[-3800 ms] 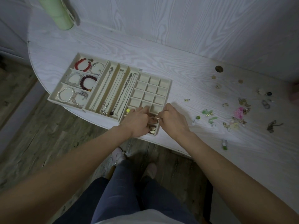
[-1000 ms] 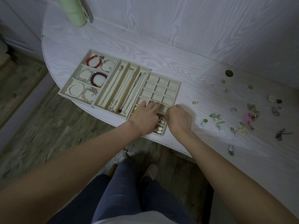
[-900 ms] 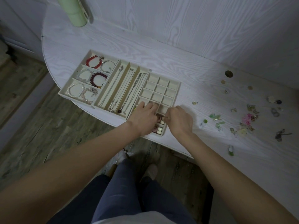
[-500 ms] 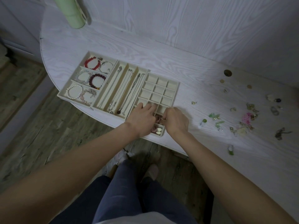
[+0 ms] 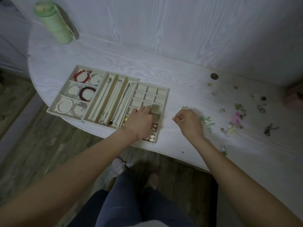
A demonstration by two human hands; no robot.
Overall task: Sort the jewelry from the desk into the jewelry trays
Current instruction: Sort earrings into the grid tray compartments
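Right hand (image 5: 188, 122) curled, apparently pinching nothing visible; left hand (image 5: 141, 122) resting fingers-down in grid tray (image 5: 161, 95). Nearest loose earring (image 5: 184, 107) just beyond right knuckles.

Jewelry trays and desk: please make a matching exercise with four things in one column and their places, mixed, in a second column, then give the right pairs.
Things:
1. red bracelet
2. pearl bracelet
3. green bottle
4. pink flower piece

Places:
A. loose on the desk, right of the right hand
B. far compartment of the left tray
C. standing on the desk's far left
D. near compartment of the left tray

Pairs: 1-B, 2-D, 3-C, 4-A
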